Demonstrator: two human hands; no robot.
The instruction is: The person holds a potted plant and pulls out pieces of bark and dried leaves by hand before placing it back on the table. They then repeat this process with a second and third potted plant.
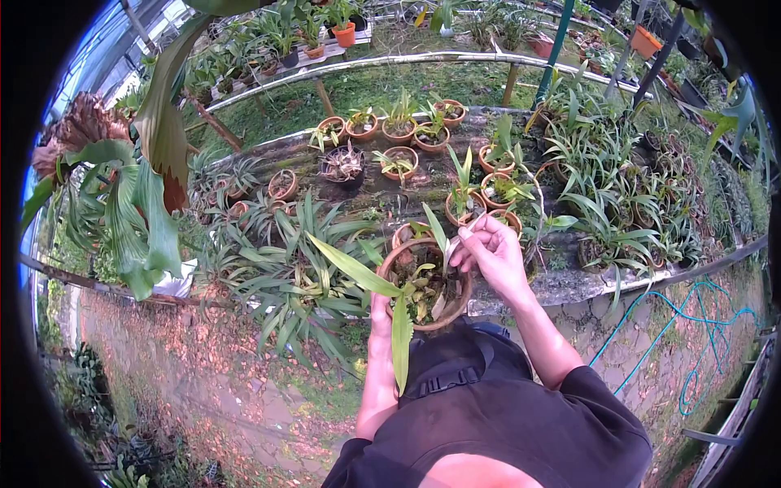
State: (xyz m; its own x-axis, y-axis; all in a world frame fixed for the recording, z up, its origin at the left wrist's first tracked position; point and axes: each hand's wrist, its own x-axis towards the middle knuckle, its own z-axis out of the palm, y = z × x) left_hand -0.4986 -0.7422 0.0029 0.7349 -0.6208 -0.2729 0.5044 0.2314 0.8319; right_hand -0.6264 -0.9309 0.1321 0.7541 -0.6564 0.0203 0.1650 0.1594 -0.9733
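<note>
A round clay pot (462, 302) with a leafy plant in it is held up close to my body. My left hand (381, 313) grips the pot's left side, its fingers mostly hidden behind the pot and leaves. Long yellow-green leaves (358, 264) spread over the left rim, one hanging down in front. At the pot's upper right, my right hand (490, 250) has its thumb and fingers pinched together on a thin pale piece (452, 246), which looks like a dry sheath or tag; I cannot tell which.
Several small potted plants (399, 163) stand on the corrugated bench ahead. Dense leafy plants (622, 179) fill its right side, strappy ones (301, 268) its left. A staghorn fern (134, 211) hangs at the left. A teal hose (675, 313) lies on the paving.
</note>
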